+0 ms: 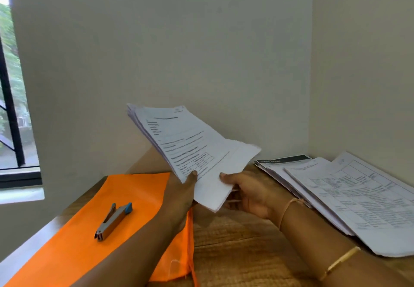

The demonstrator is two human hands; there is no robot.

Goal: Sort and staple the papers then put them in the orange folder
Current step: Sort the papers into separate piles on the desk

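Two forearms reach out over the wooden table (pixel 235 242). At near left the stapler (pixel 114 219) lies on the flat orange folder (pixel 139 188). The left hand (pixel 181 188) and the right hand (pixel 248 195) grip the near edge of a sheaf of papers (pixel 192 150), thumbs on top, and it tilts up toward the wall. A stack of papers (pixel 347 197) lies at right.

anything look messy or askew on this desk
The paper pile at the right is fanned out unevenly, sheets skewed. The stack held by the left hand and right hand also has misaligned edges. Nothing looks damaged.
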